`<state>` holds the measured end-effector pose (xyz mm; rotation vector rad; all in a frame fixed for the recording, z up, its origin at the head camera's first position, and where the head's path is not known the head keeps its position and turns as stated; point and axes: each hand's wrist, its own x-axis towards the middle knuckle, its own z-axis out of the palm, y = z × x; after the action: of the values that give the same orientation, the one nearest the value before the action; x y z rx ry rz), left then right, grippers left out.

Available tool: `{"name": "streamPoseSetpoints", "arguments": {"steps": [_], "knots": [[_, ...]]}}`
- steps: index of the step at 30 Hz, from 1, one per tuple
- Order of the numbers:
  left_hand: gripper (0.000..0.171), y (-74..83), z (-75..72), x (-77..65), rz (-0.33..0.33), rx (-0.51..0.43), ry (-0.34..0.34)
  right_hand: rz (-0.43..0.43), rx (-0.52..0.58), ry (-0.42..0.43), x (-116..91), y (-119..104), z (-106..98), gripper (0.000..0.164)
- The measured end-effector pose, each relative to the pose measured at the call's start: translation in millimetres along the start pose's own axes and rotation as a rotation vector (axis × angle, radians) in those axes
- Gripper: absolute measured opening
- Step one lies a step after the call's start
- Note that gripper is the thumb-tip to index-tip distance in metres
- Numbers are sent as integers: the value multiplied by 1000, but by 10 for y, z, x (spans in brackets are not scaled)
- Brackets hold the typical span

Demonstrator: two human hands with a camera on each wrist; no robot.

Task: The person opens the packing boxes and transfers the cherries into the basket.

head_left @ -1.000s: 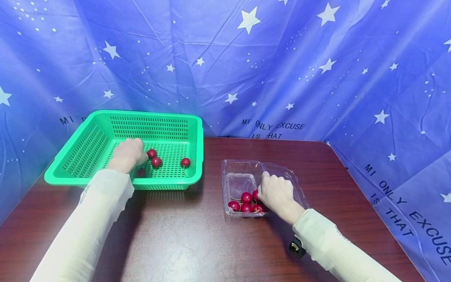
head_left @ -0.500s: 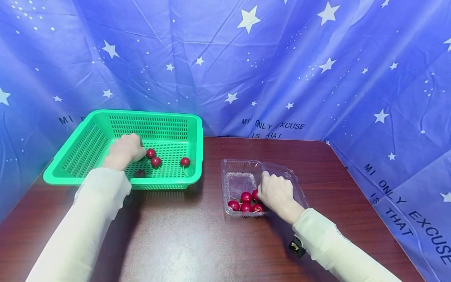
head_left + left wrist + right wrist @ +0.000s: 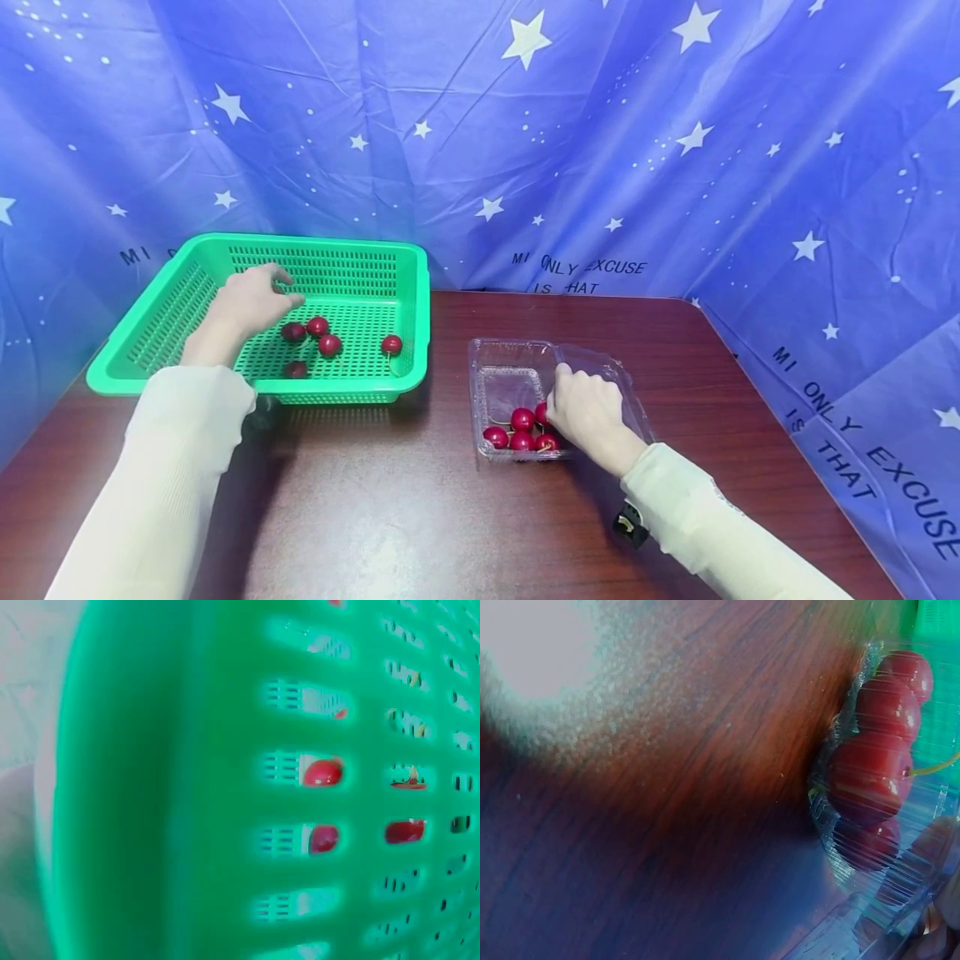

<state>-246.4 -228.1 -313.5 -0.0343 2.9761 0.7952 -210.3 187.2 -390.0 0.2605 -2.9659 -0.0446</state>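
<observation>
My left hand (image 3: 251,302) is over the left part of the green plastic basket (image 3: 412,367), its fingers and thumb apart with nothing between them. Several dark red cherries lie on the basket's floor, the nearest cherry (image 3: 293,332) just right of and below the hand. The left wrist view shows a cherry (image 3: 323,772) through the basket's slotted wall; the hand is mostly hidden there. My right hand (image 3: 588,408) grips the inner side of the clear plastic box (image 3: 480,375), by its folded-out lid. Several cherries sit in the box's near end, one cherry (image 3: 522,419) with its stem showing.
Both containers stand on a dark brown wooden table (image 3: 375,492), the basket at the left and the box to its right. A blue star-printed cloth (image 3: 450,100) hangs behind and along the right side. A black wrist camera (image 3: 630,525) sits under the right sleeve.
My left hand has spread its fingers and moved up and left, bringing into view a cherry beside the others in the basket. The right hand keeps its hold on the box.
</observation>
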Motion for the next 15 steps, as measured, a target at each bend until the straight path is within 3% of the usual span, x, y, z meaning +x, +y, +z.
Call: {"name": "streamPoseSetpoints", "arguments": {"steps": [7, 15], "knots": [[54, 169, 90, -61, 67, 70, 60, 11, 7, -8, -2, -4, 0, 17], [62, 441, 164, -103, 164, 212, 184, 11, 2, 3, -2, -4, 3, 17]]}}
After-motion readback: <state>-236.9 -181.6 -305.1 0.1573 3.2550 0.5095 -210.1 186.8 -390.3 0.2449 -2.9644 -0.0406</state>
